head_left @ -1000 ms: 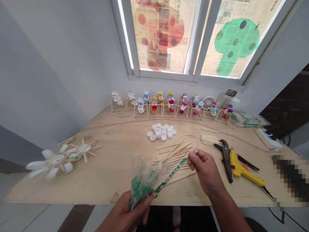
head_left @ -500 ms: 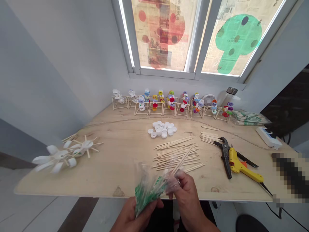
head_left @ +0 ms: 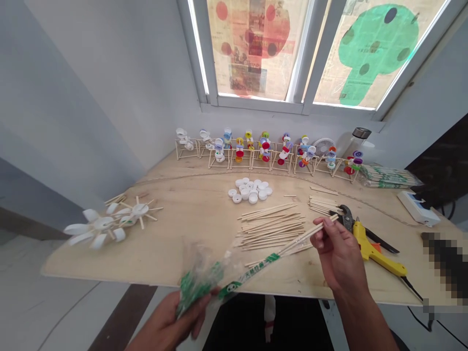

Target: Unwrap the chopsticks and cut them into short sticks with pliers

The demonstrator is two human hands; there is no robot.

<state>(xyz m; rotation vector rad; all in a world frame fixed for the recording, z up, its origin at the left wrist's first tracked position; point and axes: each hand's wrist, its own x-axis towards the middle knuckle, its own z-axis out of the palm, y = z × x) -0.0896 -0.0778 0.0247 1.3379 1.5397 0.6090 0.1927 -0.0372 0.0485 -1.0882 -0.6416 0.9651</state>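
One pair of chopsticks (head_left: 307, 235), slanting above the front of the counter (head_left: 171, 253); upper ends bare, lower part in a green-printed sleeve (head_left: 256, 270). Right hand (head_left: 341, 253): thumb and fingers pinching the bare ends. Left hand (head_left: 177, 314): closed around crumpled clear-and-green wrappers (head_left: 199, 282), near the sleeve's lower end; whether it also grips the sleeve cannot be told. Mid-counter: loose sticks (head_left: 272, 230), laid roughly parallel; behind them, clustered white caps (head_left: 252, 190). Right side: yellow glue gun (head_left: 376, 255). Left side: white wheels (head_left: 102, 225) with stick spokes.
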